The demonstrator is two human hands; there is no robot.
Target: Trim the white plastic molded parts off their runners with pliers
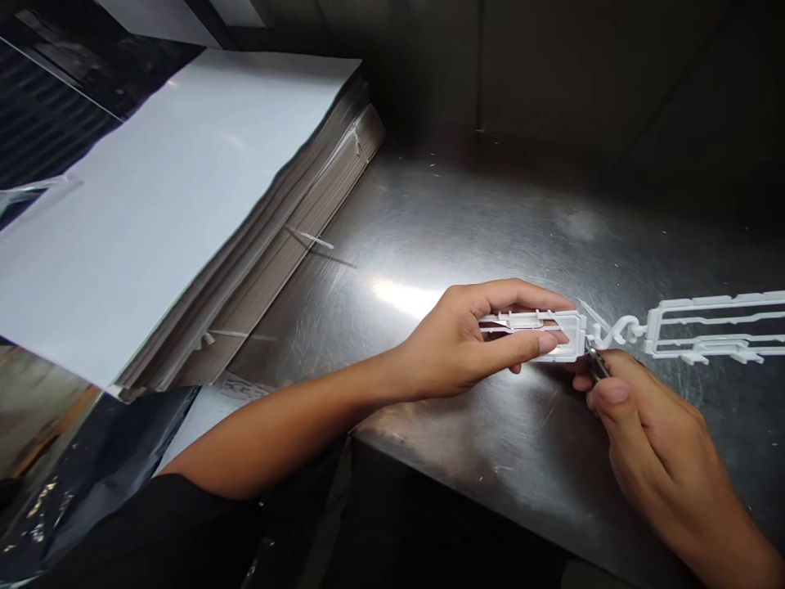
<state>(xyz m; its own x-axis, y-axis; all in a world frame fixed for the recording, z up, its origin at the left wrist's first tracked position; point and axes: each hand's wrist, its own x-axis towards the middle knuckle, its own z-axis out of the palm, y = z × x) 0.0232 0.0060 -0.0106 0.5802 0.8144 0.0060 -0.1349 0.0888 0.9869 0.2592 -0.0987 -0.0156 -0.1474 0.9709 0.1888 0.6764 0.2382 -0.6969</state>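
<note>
My left hand [457,343] is closed around a white plastic frame [573,337], thumb on the near side and fingers behind it. The piece has an open, slotted body and a solid right end. In my right hand [653,425] is a pair of small metal nippers [594,358], gripped with the thumb on top. Their jaws touch or nearly touch the frame's right end; the handles are mostly hidden in the palm. Just beyond lies a curled white plastic piece [626,329], leading to a second white plastic frame [729,342] that runs out of view.
A scratched metal table [392,237] lies beneath my hands, its near edge slanting below them. On the left stands a thick stack of large white sheets [165,188], with thin ties sticking out of its side. A dark panel [552,74] rises behind the table.
</note>
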